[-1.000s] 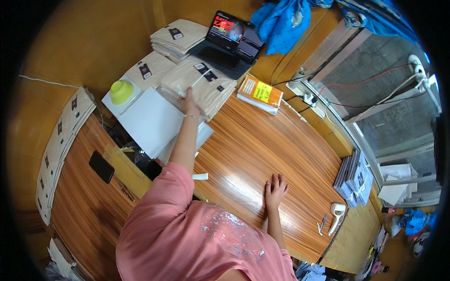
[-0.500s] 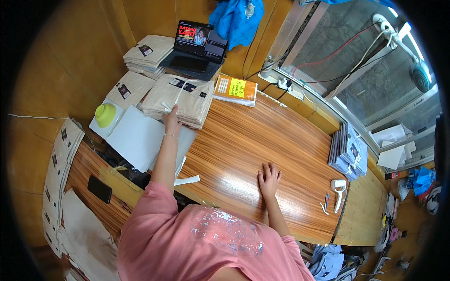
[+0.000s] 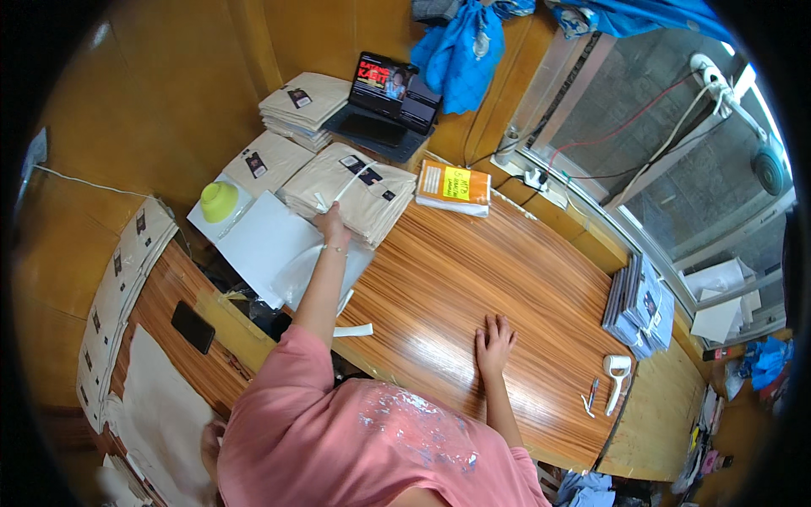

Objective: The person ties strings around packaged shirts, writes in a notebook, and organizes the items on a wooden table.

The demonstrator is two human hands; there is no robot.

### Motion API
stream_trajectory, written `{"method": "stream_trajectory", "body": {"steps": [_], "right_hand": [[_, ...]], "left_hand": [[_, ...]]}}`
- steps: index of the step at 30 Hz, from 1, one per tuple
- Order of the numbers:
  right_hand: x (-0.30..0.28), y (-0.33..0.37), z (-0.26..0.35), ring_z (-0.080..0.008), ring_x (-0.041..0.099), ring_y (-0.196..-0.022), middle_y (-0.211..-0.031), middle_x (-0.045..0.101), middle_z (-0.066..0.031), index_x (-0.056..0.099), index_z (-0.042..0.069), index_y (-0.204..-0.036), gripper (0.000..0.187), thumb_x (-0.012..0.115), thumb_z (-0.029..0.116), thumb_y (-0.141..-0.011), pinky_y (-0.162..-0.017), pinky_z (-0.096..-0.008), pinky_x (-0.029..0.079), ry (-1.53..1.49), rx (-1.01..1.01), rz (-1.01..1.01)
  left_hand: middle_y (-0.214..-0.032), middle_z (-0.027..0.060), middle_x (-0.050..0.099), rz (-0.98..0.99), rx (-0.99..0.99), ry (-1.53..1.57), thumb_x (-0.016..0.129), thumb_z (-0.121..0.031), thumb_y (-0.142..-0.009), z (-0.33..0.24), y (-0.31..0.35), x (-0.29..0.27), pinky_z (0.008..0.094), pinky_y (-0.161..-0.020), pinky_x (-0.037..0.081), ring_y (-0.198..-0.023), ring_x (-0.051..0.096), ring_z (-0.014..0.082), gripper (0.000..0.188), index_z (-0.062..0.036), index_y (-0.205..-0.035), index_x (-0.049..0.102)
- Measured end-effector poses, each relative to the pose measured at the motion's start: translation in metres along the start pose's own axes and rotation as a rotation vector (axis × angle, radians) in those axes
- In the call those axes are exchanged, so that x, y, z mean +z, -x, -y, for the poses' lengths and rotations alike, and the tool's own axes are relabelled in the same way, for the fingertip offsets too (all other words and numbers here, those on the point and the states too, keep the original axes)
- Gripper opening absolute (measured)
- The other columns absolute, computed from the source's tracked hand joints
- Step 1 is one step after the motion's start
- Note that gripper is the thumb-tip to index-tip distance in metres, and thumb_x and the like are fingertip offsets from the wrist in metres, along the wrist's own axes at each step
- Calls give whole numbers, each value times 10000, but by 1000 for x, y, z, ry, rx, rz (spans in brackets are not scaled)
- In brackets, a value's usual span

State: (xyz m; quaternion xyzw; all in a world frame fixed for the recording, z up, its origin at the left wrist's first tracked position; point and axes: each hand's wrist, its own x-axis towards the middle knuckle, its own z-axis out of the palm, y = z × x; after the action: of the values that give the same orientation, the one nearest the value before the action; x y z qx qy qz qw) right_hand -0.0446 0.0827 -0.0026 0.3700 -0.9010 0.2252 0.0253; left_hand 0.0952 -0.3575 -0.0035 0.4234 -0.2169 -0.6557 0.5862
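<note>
My left hand (image 3: 333, 225) reaches to the far left and is closed at the near edge of a bundle of beige, plastic-wrapped folded garments (image 3: 355, 182). A white strip (image 3: 365, 176) runs across the bundle, its loose end beside my fingers. My fingertips are partly hidden, so their exact grip is unclear. My right hand (image 3: 496, 348) lies palm down on the wood-grain table (image 3: 456, 279), fingers stretched out and holding nothing. White sheets and clear plastic (image 3: 274, 241) lie under and beside my left forearm.
Beyond the bundle stand more garment stacks (image 3: 300, 103), an open laptop (image 3: 389, 93) and an orange-and-white book (image 3: 454, 188). A yellow-green cup-shaped thing (image 3: 220, 201) sits at left; a phone (image 3: 193, 327) lies nearer. Right: blue packets (image 3: 640, 304) and a lint roller (image 3: 617, 382). Another person's hand (image 3: 211, 444) shows lower left.
The view has shifted, so the table and its things appear lower and farther right. My left hand stays at the bundle and my right on the table. Another person's hand has appeared lower left.
</note>
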Motion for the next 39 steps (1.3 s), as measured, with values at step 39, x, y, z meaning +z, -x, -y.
{"method": "stream_trajectory", "body": {"steps": [39], "right_hand": [[21, -56, 38, -371, 417, -1118, -1190, 477, -208, 553, 18, -1141, 392, 575, 147, -771, -962, -487, 288, -70, -47, 47]], "left_hand": [[-937, 91, 643, 272, -54, 71, 612, -69, -813, -116, -269, 33, 355, -744, 525, -851, 630, 212, 207, -26, -1012, 571]]}}
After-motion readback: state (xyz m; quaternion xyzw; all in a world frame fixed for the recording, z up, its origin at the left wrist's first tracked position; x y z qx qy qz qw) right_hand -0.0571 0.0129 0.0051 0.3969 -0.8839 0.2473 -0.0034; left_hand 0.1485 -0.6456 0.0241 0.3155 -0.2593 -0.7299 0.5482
